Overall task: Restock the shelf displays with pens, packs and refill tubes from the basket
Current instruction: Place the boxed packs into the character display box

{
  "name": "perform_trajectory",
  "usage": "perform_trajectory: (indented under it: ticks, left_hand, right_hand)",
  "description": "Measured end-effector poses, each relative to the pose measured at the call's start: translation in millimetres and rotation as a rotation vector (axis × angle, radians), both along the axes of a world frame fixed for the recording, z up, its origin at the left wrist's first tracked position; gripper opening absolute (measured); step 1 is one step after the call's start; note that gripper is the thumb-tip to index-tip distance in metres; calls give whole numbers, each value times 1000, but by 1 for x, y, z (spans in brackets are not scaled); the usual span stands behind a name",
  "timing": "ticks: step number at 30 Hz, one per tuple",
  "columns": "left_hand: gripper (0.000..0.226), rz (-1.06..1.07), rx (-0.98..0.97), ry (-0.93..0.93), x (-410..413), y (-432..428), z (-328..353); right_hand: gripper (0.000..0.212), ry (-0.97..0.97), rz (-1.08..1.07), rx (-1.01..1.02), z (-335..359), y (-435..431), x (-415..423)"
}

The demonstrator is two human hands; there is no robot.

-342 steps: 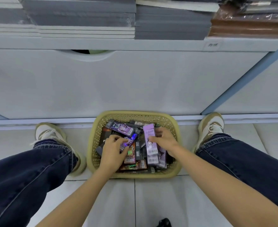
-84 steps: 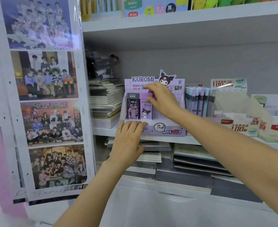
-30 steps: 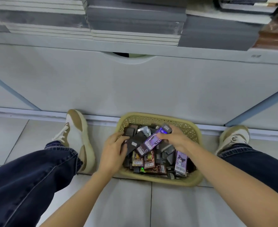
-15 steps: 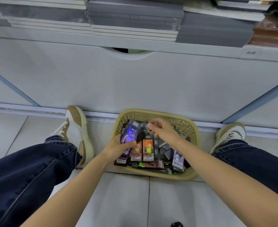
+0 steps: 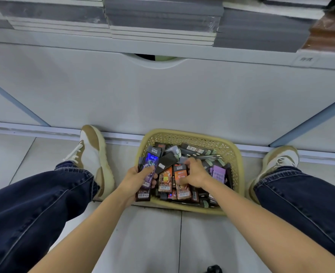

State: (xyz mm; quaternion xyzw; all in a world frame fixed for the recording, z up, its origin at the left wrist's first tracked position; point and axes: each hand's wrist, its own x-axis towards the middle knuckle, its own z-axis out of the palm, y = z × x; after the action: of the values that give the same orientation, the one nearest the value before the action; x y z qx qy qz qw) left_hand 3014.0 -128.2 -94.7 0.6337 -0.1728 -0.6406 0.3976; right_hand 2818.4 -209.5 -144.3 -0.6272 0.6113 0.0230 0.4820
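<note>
A yellow woven plastic basket sits on the floor tiles against the shelf base, full of pen and refill packs. My left hand grips a dark purple pack, with another dark pack under it, over the basket's left rim. My right hand reaches into the middle of the basket and pinches the top of an orange pack. A second orange pack lies beside it. Lilac packs lie at the right side, and dark packs fill the far end.
My legs in dark jeans and tan-white shoes flank the basket. A white cabinet panel rises behind it, with stacked grey notebooks on the shelf above.
My left hand has kept the purple pack and drawn it toward the basket's left rim. My right hand dropped from the far packs down onto the orange pack.
</note>
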Motion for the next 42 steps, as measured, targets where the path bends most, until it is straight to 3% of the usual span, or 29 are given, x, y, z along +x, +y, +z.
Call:
perform_trajectory:
  ticks: [5,9,11,14,19,23,28,31,33,42]
  left_hand:
    - [20,14,-50,48,-1,-1,12]
    - [22,18,-132,47,1,-12,40]
    - [20,39,-204,61,3,-24,66]
    - [11,74,-356,46,12,-42,118]
    - [3,226,-671,-147,37,-67,231]
    - [9,341,-857,-262,66,-82,319]
    - [18,383,-1032,-371,115,-87,394]
    - [14,368,-1078,-358,143,-93,413]
    - [26,364,-1095,-375,156,-99,417]
    - [19,300,-1078,-396,180,-117,399]
  right_hand:
    - [40,-293,-178,-52,23,-3,-12]
    - [37,-505,-181,-136,86,-21,-8]
    - [24,-619,-191,-164,128,-30,2]
    - [15,-774,-123,-269,197,-40,21]
    - [14,-971,-11,-507,316,-43,55]
    - [13,-1076,41,-733,403,-47,82]
    - [14,-1135,28,-946,488,-60,110]
    - [12,-1152,37,-1075,523,-73,127]
    - [14,-1147,58,-1103,536,-84,142]
    - [13,-762,185,-1252,534,-123,202]
